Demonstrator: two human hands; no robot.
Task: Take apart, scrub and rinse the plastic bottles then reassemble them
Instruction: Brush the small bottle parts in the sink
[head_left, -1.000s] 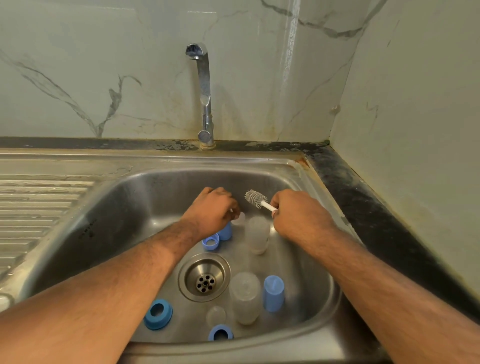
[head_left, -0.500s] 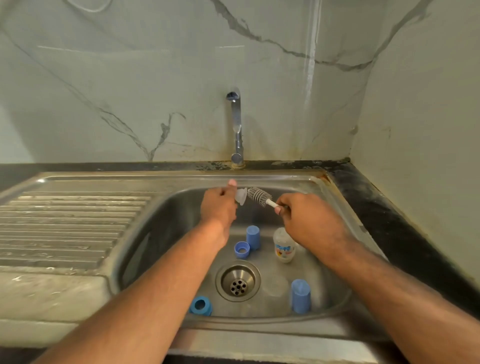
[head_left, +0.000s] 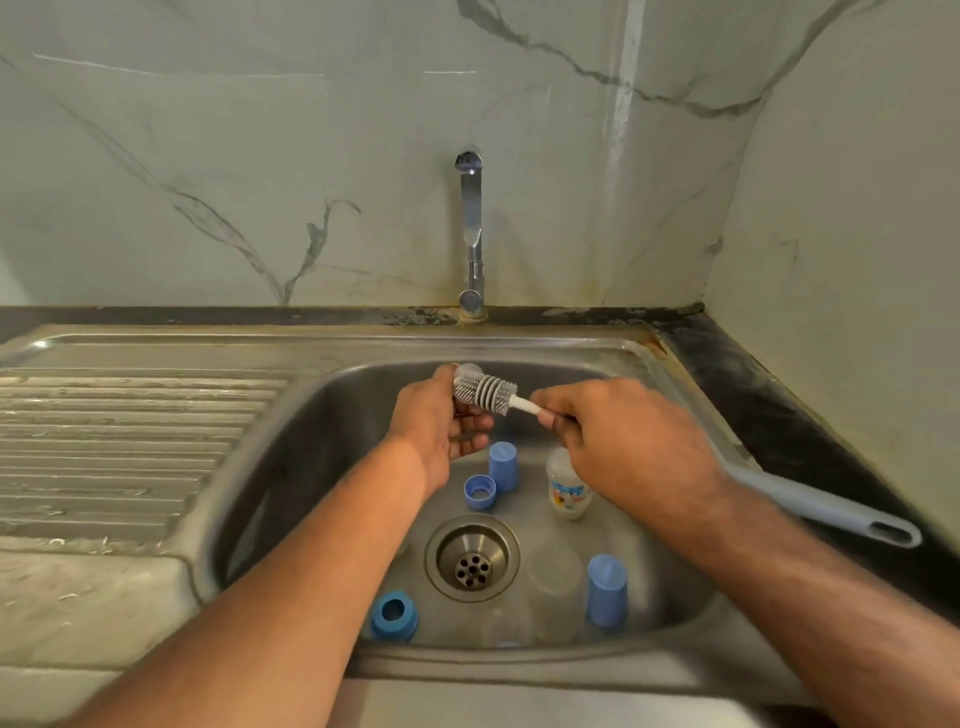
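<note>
Two hands: right (head_left: 631, 447) grips brush (head_left: 485, 396) against left-held teat (head_left: 469, 372).

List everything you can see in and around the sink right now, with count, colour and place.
Sink: one, steel, centre; drainboard to its left.
Tap: one, chrome, behind the basin.
Caps: two, blue, upright on the basin floor.
Rings: two, blue, basin floor.
Bottle: one, clear with print, under the right wrist.
Small brush: one, grey bristles, white stem, between the hands.
Long handle: one, grey, on the right rim.
Teat: one, clear, at the left fingertips.
Left hand: holds the teat.
Right hand: grips the brush stem.
</note>
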